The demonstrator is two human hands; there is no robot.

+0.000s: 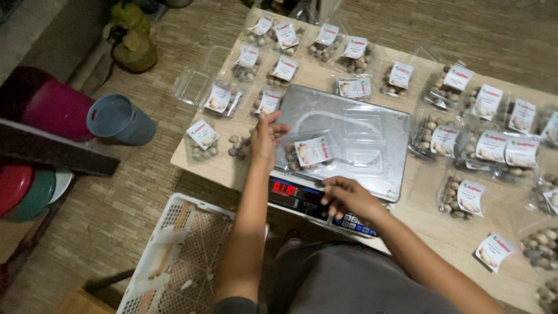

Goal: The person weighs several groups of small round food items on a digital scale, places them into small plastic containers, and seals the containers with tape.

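Digital scale (349, 139), centre of the tabletop (418, 232), carrying one clear labelled packet of small round brown items (308, 152) at 9 o'clock on its steel platter; left hand (265, 135) at the platter's 9 o'clock edge, grip loose and empty, fingertips touching the packet's end. Right hand (347, 197) at 6 o'clock on the scale's keypad (354, 224), fingers curled down, holding nothing, just beside the red display (284, 188). Similar labelled packets (465, 110) lie from 10 to 4 o'clock; white crate (174, 256) on the floor at 7 o'clock.
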